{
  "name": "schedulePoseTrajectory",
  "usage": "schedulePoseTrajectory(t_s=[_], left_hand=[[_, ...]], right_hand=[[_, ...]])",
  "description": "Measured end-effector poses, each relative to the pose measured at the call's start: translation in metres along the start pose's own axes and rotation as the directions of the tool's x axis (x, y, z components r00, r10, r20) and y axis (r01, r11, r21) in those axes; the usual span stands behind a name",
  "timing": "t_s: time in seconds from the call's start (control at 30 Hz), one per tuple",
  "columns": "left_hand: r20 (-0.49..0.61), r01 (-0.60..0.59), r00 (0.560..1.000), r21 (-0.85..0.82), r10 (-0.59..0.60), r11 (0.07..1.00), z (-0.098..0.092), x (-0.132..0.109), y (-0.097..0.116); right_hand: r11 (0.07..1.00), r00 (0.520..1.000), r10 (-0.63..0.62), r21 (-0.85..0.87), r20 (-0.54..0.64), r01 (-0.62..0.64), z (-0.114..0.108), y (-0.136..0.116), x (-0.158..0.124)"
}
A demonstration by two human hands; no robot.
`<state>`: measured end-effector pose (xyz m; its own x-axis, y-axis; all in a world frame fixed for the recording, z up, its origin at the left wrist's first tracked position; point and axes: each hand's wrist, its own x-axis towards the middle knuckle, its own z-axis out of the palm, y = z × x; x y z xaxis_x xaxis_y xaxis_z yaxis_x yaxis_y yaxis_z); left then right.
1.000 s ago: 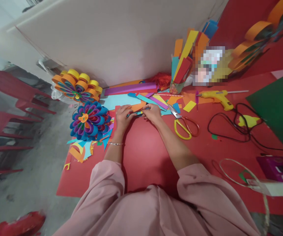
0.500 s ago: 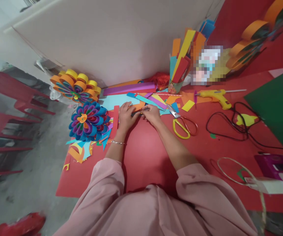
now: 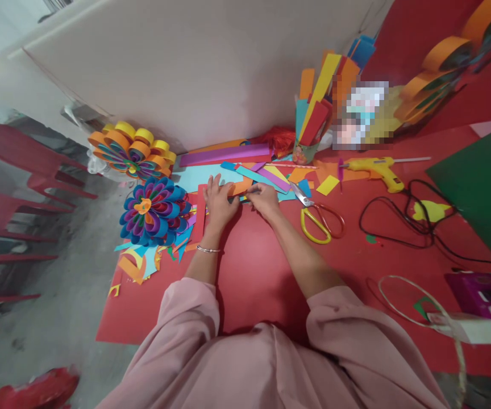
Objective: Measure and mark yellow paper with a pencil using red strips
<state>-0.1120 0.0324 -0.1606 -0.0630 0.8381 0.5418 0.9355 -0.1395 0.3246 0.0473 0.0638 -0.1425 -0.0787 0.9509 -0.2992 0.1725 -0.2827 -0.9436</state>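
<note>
On the red table, my left hand point(image 3: 221, 201) lies with its fingers stretched apart, its thumb beside a small dark strip point(image 3: 231, 199). My right hand point(image 3: 264, 199) is closed in a pinch close to the strip's right end; what sits in its fingertips is too small to make out. An orange paper strip point(image 3: 241, 186) lies just beyond both hands. Left of my left hand is a red paper strip point(image 3: 200, 210). Scissors point(image 3: 313, 221) with yellow and red handles rest to the right of my right hand, blades toward the paper scraps.
Two rolled-paper flowers, one blue-edged point(image 3: 155, 210) and one yellow-orange point(image 3: 132, 149), stand at left. Behind are a purple strip point(image 3: 224, 154) and a cup point(image 3: 304, 153) of coloured strips. A yellow glue gun point(image 3: 375, 167) and black cord point(image 3: 392, 196) lie at right.
My left fingers have spread wider, and its thumb has drawn back from my right hand, widening the gap between them. The right hand keeps its pinch in nearly the same place.
</note>
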Motion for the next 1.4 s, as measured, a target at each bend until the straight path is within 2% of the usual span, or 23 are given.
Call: schedulePoseTrajectory(t_s=[0.2, 0.33, 0.43, 0.6, 0.7, 0.83, 0.93, 1.0, 1.07, 1.23, 1.3, 1.4], left_hand=[[0.047, -0.113, 0.992, -0.074, 0.117, 0.991, 0.001, -0.001, -0.008], [0.03, -0.164, 0.985, -0.092, 0.167, 0.982, -0.009, -0.001, -0.004], [0.031, -0.133, 0.99, -0.047, 0.134, 0.99, -0.016, -0.007, -0.007], [0.187, -0.053, 0.98, -0.078, 0.066, 0.996, -0.012, -0.013, -0.02], [0.144, -0.045, 0.988, -0.101, 0.06, 0.994, -0.013, -0.01, -0.018], [0.092, -0.105, 0.99, -0.03, 0.107, 0.994, -0.037, -0.012, -0.002], [0.103, -0.16, 0.982, 0.013, 0.158, 0.987, -0.063, -0.022, 0.007], [0.122, -0.158, 0.98, -0.006, 0.158, 0.987, -0.07, -0.028, 0.01], [0.132, -0.139, 0.981, -0.035, 0.142, 0.99, -0.067, -0.033, 0.009], [0.072, -0.12, 0.99, 0.022, 0.118, 0.993, -0.038, -0.023, 0.008], [0.102, -0.153, 0.984, 0.073, 0.146, 0.985, -0.035, -0.014, 0.01], [0.183, -0.224, 0.963, 0.125, 0.199, 0.967, -0.039, -0.004, 0.013]], right_hand=[[1.0, 1.0, 0.001, 0.017, 0.007, -0.001, 0.001, -0.007, 0.0], [0.998, 0.999, -0.05, 0.034, 0.015, 0.049, 0.001, -0.024, -0.001], [0.996, 0.996, -0.082, 0.036, 0.024, 0.081, -0.005, -0.031, -0.006], [0.999, 0.999, -0.043, 0.014, -0.019, 0.043, -0.011, -0.023, -0.01], [0.999, 0.999, -0.046, -0.016, -0.024, 0.046, -0.012, -0.017, -0.008], [0.993, 0.999, -0.048, -0.109, 0.016, 0.05, -0.018, -0.003, -0.005], [0.979, 0.998, -0.053, -0.196, 0.042, 0.06, -0.022, 0.007, -0.004], [0.965, 0.997, -0.066, -0.253, 0.042, 0.075, -0.023, 0.009, -0.004], [0.949, 0.996, -0.076, -0.305, 0.036, 0.083, -0.022, 0.008, -0.004], [0.939, 0.998, -0.059, -0.338, 0.008, 0.058, -0.019, 0.007, -0.004], [0.951, 0.999, -0.051, -0.305, 0.011, 0.051, -0.018, 0.009, -0.003], [0.967, 0.999, -0.048, -0.25, 0.017, 0.051, -0.017, 0.012, 0.0]])
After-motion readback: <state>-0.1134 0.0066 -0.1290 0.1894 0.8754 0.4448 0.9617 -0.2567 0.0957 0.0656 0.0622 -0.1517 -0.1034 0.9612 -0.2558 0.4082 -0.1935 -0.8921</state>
